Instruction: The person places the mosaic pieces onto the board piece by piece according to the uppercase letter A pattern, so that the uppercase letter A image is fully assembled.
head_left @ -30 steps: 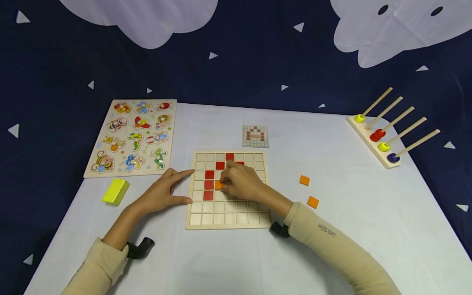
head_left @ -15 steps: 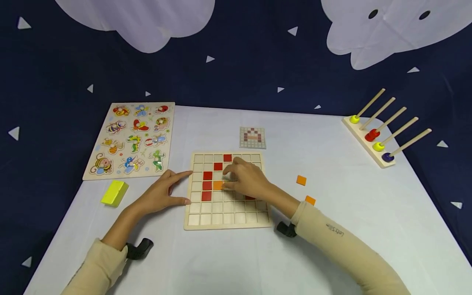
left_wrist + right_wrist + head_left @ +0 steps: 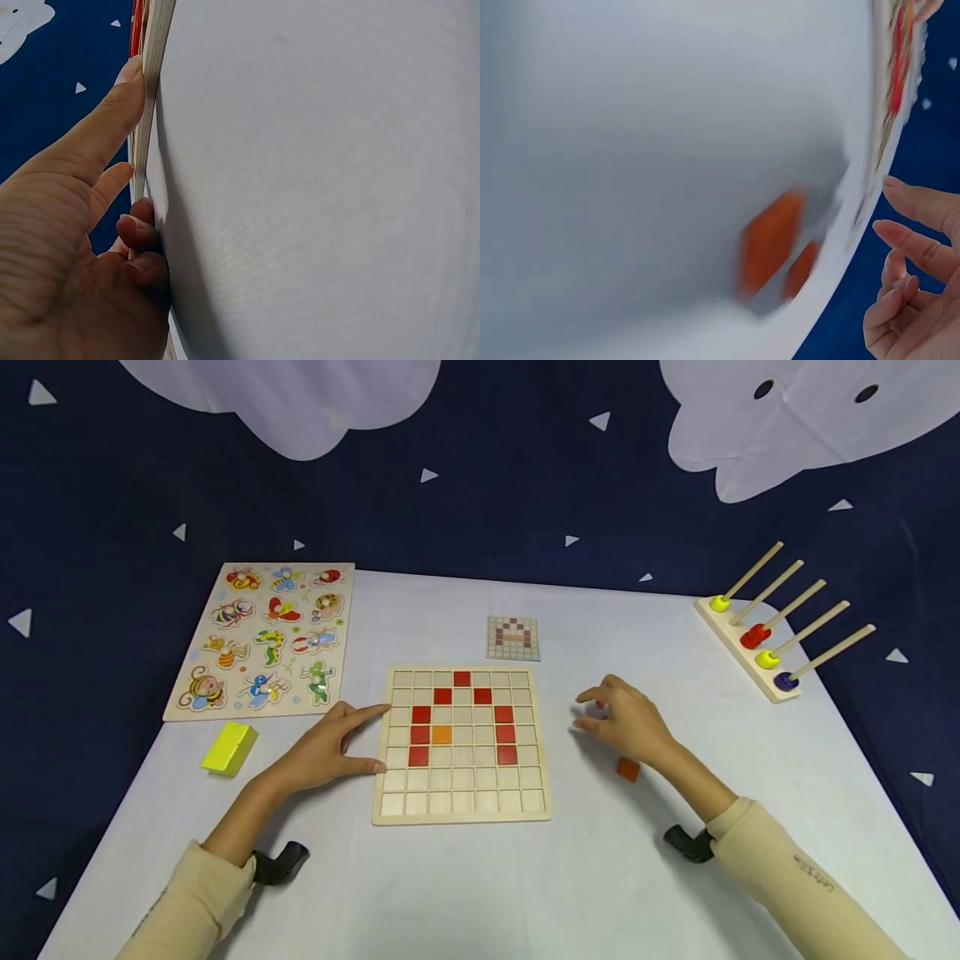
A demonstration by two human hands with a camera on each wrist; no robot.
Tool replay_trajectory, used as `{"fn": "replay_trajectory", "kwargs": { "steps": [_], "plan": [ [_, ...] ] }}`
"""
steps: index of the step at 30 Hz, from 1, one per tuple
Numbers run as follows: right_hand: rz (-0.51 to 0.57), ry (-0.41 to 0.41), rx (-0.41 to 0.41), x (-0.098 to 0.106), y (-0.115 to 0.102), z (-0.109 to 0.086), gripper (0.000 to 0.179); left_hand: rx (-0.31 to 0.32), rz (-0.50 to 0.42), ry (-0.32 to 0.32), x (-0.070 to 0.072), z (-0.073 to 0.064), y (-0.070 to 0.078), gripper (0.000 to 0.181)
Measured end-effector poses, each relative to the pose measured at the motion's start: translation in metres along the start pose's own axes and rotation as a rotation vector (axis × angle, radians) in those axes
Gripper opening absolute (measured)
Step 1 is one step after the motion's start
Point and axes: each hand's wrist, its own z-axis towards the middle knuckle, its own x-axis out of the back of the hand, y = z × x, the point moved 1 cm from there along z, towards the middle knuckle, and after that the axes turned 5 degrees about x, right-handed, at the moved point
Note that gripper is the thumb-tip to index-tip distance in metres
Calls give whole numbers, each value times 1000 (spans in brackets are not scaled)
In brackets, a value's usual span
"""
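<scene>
A wooden grid board (image 3: 457, 806) lies flat in the middle, with several red square tiles (image 3: 422, 715) forming an arch in its cells. One orange square tile (image 3: 442, 735) sits beside the left column of red ones. My left hand (image 3: 326, 750) rests its index fingertip and thumb against the board's left edge, fingers fairly straight. Right of the board, my right hand (image 3: 626, 720) hovers with fingers bent loosely and nothing between them. Two loose orange tiles lie on the table under it; one tile (image 3: 628, 769) shows below the palm, and both tiles (image 3: 771, 244) appear blurred in the right wrist view.
A small pattern card (image 3: 513, 637) with a printed arch lies behind the board. At the back left is an insect puzzle board (image 3: 291, 693), a yellow block (image 3: 229, 749) in front of it. A wooden peg stand (image 3: 738, 639) with coloured beads occupies the back right.
My right hand has left the board, moving right to the loose orange tiles, and uncovered the orange tile and the arch's right side. The left hand has stayed at the edge.
</scene>
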Motion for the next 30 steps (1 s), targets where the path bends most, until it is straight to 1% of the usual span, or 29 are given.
{"fn": "replay_trajectory", "kwargs": {
  "steps": [4,8,11,15,19,22,26,30],
  "plan": [
    [-15,-4,-58,5,25,-13,35,2,-2,-1,0,-2,0,87],
    [-34,-8,-65,6,39,-22,31,4,-3,2,1,-2,1,87],
    [-33,1,-48,5,44,-25,26,0,-5,1,1,-2,1,87],
    [-42,30,-1,2,46,-27,20,0,-5,-1,1,0,1,86],
    [-63,38,58,0,41,-23,22,0,-8,-1,1,0,1,86],
    [-74,32,84,-3,33,-17,23,-4,-7,1,2,0,1,86],
    [-65,18,110,-5,13,-6,25,-6,-6,4,1,0,1,86],
    [-63,0,181,-9,-13,7,26,-3,-8,4,1,0,1,87]
  ]
}}
